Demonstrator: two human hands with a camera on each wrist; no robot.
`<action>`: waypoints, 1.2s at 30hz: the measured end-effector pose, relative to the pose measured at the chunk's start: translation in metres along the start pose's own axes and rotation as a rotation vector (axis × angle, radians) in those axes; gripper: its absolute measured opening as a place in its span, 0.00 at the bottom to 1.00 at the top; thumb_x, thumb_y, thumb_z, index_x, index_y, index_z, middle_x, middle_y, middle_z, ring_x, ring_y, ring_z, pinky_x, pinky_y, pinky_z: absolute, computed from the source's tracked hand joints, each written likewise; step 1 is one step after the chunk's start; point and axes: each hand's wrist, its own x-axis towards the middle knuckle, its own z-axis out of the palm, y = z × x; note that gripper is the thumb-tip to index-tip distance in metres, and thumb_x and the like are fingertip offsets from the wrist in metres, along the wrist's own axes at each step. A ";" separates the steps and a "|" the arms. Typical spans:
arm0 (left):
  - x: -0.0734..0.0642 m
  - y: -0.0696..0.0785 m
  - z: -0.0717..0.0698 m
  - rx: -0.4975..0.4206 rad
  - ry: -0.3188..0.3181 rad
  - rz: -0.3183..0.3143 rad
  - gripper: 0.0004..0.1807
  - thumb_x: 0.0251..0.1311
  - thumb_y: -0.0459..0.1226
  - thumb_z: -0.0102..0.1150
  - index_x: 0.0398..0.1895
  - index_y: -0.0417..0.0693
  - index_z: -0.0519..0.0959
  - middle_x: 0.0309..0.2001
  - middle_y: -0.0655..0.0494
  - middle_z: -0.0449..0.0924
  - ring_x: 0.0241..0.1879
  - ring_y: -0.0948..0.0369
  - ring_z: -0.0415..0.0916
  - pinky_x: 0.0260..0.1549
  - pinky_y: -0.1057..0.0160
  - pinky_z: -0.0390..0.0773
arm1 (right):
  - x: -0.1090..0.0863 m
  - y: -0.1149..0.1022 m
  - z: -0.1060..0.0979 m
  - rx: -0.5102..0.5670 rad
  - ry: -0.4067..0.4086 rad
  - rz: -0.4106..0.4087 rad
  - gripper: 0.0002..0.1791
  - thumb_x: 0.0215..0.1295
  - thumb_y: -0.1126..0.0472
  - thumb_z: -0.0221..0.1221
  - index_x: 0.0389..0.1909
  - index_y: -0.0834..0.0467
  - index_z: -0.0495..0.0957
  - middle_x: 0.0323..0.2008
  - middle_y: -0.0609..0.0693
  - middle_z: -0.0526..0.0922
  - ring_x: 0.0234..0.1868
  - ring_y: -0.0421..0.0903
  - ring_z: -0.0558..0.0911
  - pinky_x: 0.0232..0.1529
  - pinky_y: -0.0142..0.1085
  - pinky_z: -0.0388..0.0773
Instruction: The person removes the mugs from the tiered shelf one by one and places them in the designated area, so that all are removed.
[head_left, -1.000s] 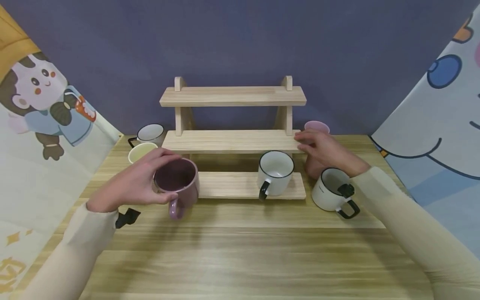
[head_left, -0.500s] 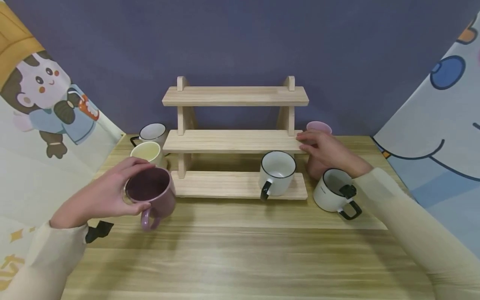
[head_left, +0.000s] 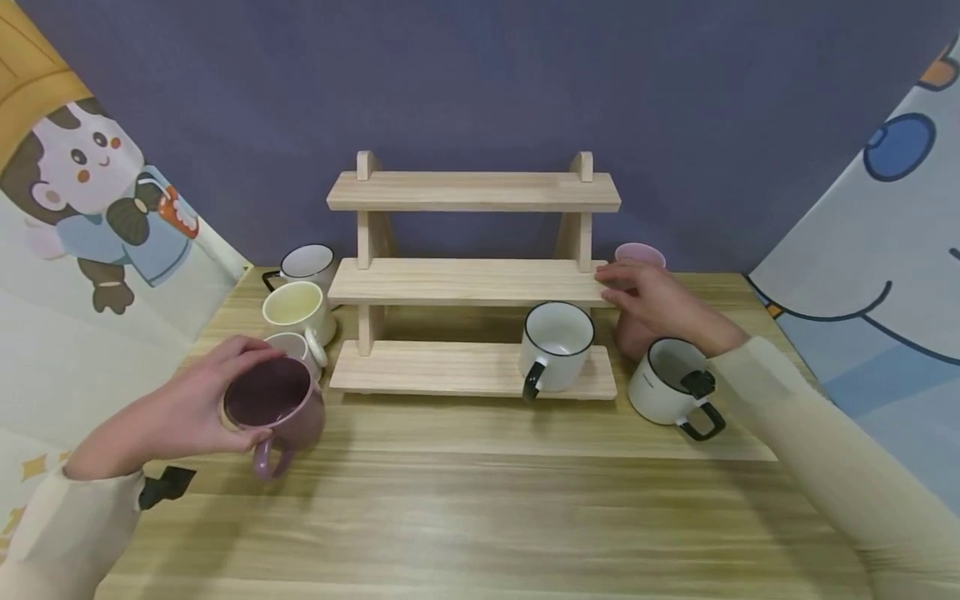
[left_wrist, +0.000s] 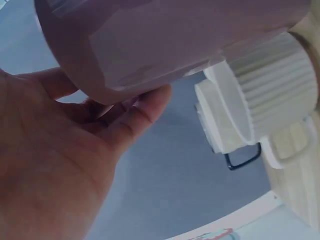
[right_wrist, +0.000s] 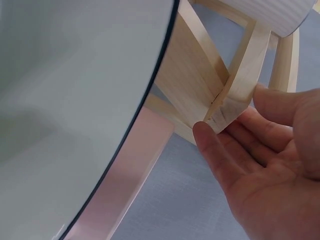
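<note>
My left hand (head_left: pixel 187 400) grips a purple mug (head_left: pixel 300 429) by its rim, thumb on the near side and fingers on the far side. The mug is upright, its handle toward me, left of the three-tier wooden rack (head_left: pixel 465 282). In the left wrist view, a ribbed white mug (left_wrist: pixel 280 82) stands just beyond the purple mug (left_wrist: pixel 170 45). My right hand (head_left: pixel 648 304) pinches the right end of the rack's middle shelf, as the right wrist view shows with thumb and fingers around the wood (right_wrist: pixel 240 95). A white mug with black rim (head_left: pixel 555 350) stands on the bottom shelf.
Behind the left hand stand a pale yellow mug (head_left: pixel 315 321) and a black-rimmed white mug (head_left: pixel 309 267). Another black-rimmed mug (head_left: pixel 656 396) sits under my right forearm. A pink mug (head_left: pixel 640 253) is partly hidden behind the right hand. A dark wall (head_left: pixel 480 83) closes the back.
My left hand has carried the purple mug leftward and toward me, away from the bottom shelf's left end, uncovering the mugs behind it. My right hand has stayed on the rack.
</note>
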 end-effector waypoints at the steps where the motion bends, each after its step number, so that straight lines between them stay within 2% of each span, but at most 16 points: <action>1: -0.001 -0.001 0.001 -0.006 -0.013 0.001 0.48 0.20 0.40 0.83 0.54 0.35 0.73 0.51 0.54 0.69 0.49 0.58 0.67 0.47 0.82 0.58 | 0.000 -0.001 0.000 0.002 -0.001 0.004 0.17 0.64 0.71 0.57 0.53 0.73 0.73 0.57 0.67 0.71 0.52 0.62 0.76 0.49 0.52 0.73; 7: -0.005 -0.009 0.004 -0.016 -0.074 0.001 0.49 0.23 0.43 0.82 0.56 0.37 0.72 0.53 0.54 0.68 0.49 0.58 0.67 0.47 0.81 0.59 | -0.001 -0.002 -0.002 0.011 -0.007 0.008 0.17 0.64 0.71 0.57 0.53 0.73 0.73 0.57 0.67 0.71 0.53 0.62 0.75 0.49 0.52 0.73; 13: -0.007 -0.015 0.006 -0.027 -0.087 0.026 0.48 0.21 0.42 0.82 0.56 0.41 0.73 0.52 0.57 0.68 0.48 0.61 0.67 0.47 0.79 0.62 | 0.000 -0.002 -0.001 -0.002 0.005 0.006 0.17 0.64 0.71 0.58 0.53 0.72 0.74 0.57 0.66 0.72 0.52 0.61 0.76 0.49 0.52 0.74; 20: -0.009 -0.022 0.005 -0.061 -0.096 0.074 0.48 0.21 0.35 0.80 0.59 0.44 0.72 0.53 0.57 0.70 0.50 0.61 0.67 0.48 0.80 0.60 | -0.001 -0.002 -0.001 -0.001 -0.009 0.028 0.18 0.64 0.71 0.57 0.54 0.72 0.73 0.58 0.67 0.71 0.54 0.61 0.75 0.50 0.53 0.73; 27: -0.007 -0.023 0.004 -0.065 -0.131 0.072 0.48 0.24 0.35 0.79 0.60 0.45 0.71 0.55 0.55 0.70 0.54 0.63 0.63 0.50 0.80 0.55 | -0.002 -0.002 -0.002 0.005 -0.020 0.031 0.18 0.65 0.70 0.57 0.55 0.73 0.72 0.59 0.67 0.70 0.55 0.62 0.74 0.51 0.53 0.72; 30: -0.008 -0.021 0.005 -0.024 -0.118 0.025 0.46 0.29 0.42 0.80 0.59 0.42 0.71 0.54 0.53 0.70 0.52 0.59 0.63 0.48 0.71 0.62 | -0.002 -0.003 -0.003 0.003 -0.020 0.032 0.18 0.65 0.70 0.56 0.55 0.73 0.72 0.59 0.67 0.70 0.54 0.62 0.75 0.50 0.53 0.72; 33: -0.006 -0.015 0.007 0.038 -0.113 -0.099 0.48 0.33 0.53 0.78 0.58 0.39 0.70 0.50 0.49 0.69 0.48 0.55 0.63 0.42 0.58 0.69 | -0.002 -0.004 -0.003 0.002 -0.019 0.023 0.18 0.65 0.70 0.56 0.54 0.73 0.72 0.58 0.68 0.70 0.54 0.62 0.75 0.50 0.53 0.72; 36: -0.002 -0.009 0.010 0.106 -0.134 -0.199 0.49 0.33 0.60 0.75 0.55 0.37 0.71 0.45 0.45 0.69 0.43 0.51 0.66 0.35 0.50 0.71 | -0.002 -0.004 -0.003 0.002 -0.016 0.022 0.18 0.65 0.70 0.57 0.54 0.73 0.73 0.58 0.68 0.71 0.54 0.62 0.74 0.50 0.53 0.72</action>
